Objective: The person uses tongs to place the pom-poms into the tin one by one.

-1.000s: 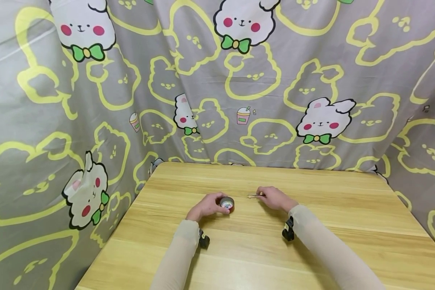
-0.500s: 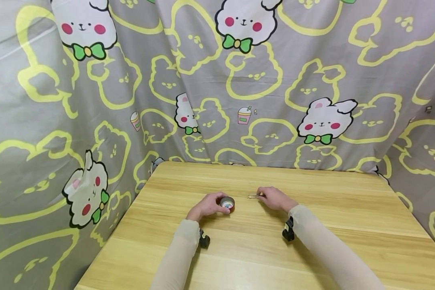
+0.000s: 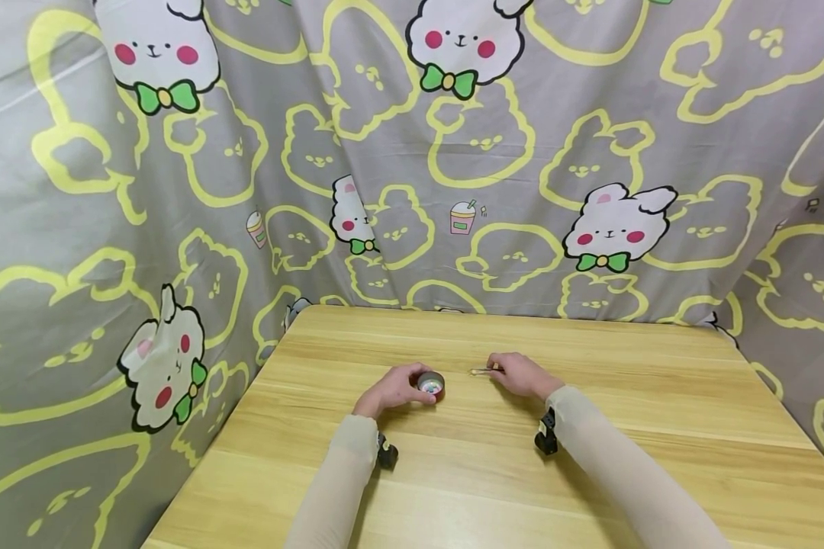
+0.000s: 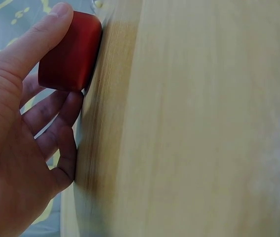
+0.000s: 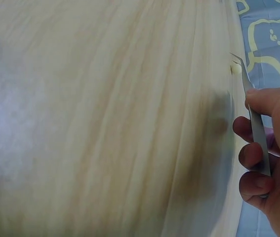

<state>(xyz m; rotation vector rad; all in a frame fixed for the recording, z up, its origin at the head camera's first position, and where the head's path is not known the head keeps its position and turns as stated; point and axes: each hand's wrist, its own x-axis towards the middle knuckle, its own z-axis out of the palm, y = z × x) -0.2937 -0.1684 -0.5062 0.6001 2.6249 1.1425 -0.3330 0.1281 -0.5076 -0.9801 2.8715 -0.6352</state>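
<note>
My left hand [image 3: 400, 387] grips a small round red tin [image 4: 70, 52], thumb on the near side and fingers round the far side. From the head view the tin is topless, with small pale and coloured bits [image 3: 430, 388] inside. To its right, my right hand [image 3: 519, 374] holds thin metal tweezers [image 5: 257, 131] between thumb and curled fingers, their bent tips pointing left towards the tin. A small pale-yellow rounded piece [image 5: 236, 68] shows right at the tweezer tips, low over the table; I cannot tell whether the tips pinch it.
Both hands are over a light wood-grain table [image 3: 453, 473]. A grey curtain [image 3: 412, 152] with yellow outlines and white bunny prints hangs behind the table and along its left and right sides. A black wrist camera [image 3: 387, 453] sits under each sleeve cuff.
</note>
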